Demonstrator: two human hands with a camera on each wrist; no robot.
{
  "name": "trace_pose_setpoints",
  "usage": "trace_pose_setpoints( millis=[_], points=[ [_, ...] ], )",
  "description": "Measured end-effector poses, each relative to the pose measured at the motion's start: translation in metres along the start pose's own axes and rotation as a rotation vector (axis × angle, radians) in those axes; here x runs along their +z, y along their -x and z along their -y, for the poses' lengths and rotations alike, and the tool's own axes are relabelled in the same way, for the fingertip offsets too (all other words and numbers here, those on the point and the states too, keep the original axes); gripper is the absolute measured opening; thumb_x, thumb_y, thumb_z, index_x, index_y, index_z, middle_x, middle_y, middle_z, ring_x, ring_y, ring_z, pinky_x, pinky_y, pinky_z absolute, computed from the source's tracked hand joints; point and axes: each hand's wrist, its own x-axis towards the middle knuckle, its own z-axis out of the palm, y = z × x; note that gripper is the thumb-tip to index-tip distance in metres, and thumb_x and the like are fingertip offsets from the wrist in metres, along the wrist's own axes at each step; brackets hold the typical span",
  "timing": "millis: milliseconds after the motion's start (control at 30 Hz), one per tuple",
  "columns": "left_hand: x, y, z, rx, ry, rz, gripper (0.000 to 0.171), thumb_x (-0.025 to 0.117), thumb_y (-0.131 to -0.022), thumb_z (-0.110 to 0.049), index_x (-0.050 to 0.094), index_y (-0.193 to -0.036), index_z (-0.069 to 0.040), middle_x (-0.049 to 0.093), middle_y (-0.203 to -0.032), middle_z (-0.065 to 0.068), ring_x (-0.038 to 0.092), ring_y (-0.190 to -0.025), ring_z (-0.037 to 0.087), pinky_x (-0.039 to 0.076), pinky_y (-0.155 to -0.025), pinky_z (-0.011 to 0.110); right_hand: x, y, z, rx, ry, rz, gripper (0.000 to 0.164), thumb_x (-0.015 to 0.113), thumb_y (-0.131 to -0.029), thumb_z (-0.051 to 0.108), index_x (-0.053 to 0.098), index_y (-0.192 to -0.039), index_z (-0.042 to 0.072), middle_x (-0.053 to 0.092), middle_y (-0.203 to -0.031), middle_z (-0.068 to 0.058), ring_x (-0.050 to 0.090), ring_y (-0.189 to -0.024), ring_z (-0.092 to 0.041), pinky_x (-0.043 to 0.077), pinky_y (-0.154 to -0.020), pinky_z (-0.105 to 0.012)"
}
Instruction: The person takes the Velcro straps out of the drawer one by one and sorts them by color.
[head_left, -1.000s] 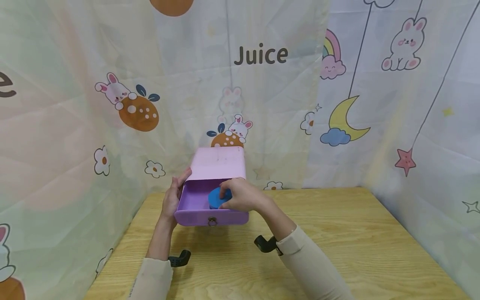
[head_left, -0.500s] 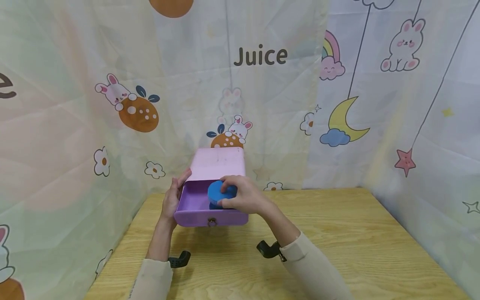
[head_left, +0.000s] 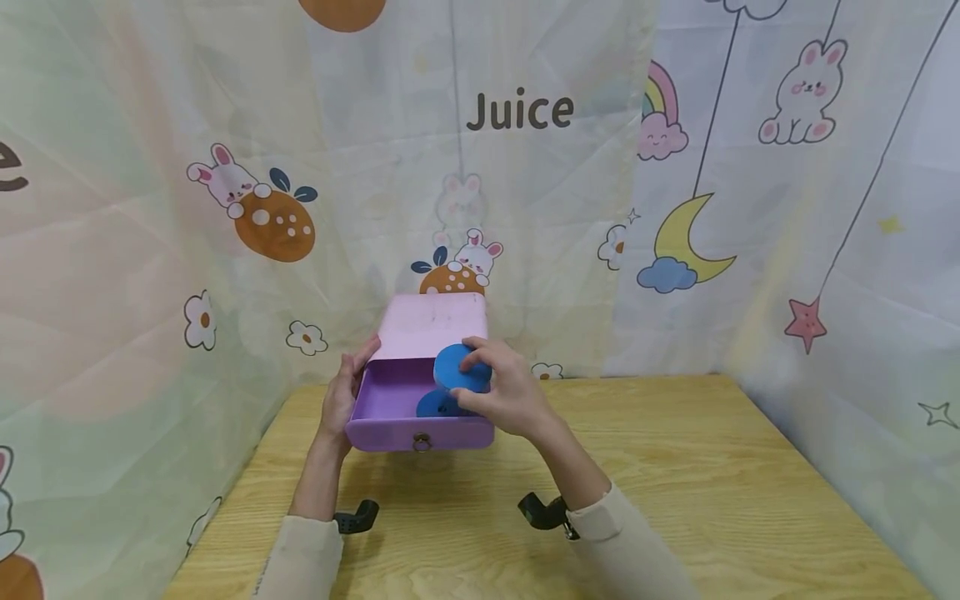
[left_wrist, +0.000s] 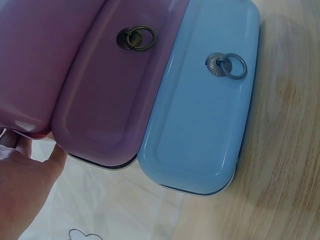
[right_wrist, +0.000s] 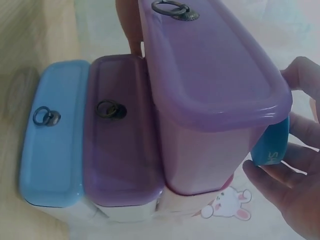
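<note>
A small stacked drawer cabinet stands on the table, its top lilac drawer pulled out. My left hand rests along the cabinet's left side, fingers extended against it. My right hand pinches a thick round blue disc between thumb and fingers, above the drawer's right half. In the right wrist view pale letters show on the disc's edge. Another round blue thing lies inside the drawer, partly covered by the held disc and fingers.
Under the pulled drawer, the mauve drawer and light-blue drawer are pushed in, each with a metal ring pull. Wood-grain table surrounds the cabinet. Printed cloth hangs close behind it and at both sides.
The right hand has raised the blue disc from inside the drawer, up and to the right, uncovering the second blue thing beneath. The left hand and the drawer have stayed put.
</note>
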Motion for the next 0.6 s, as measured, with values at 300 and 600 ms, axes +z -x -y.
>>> trace_pose_setpoints(
  millis=[300,600],
  points=[
    [0.0,-0.001,0.001,-0.014,-0.016,-0.007,0.077,0.02,-0.109,-0.064,0.043,-0.159,-0.011,0.032,-0.171,-0.001,0.02,-0.161,0.017,0.01,-0.133,0.043,-0.001,0.013,-0.01,0.045,-0.022,-0.094,0.023,0.085,-0.082,0.018,0.07,-0.098,0.012,0.061,-0.149,-0.01,0.052,-0.141,-0.036,0.056,-0.102,-0.057],
    [-0.001,0.0,-0.001,-0.015,-0.025,-0.004,0.073,0.02,-0.11,-0.06,0.042,-0.159,-0.01,0.029,-0.172,0.0,0.017,-0.162,0.02,0.006,-0.133,0.047,0.0,0.022,-0.022,0.084,-0.051,-0.142,0.023,0.084,-0.084,0.014,0.07,-0.101,0.008,0.058,-0.151,-0.015,0.054,-0.139,-0.041,0.059,-0.096,-0.055]
  ],
)
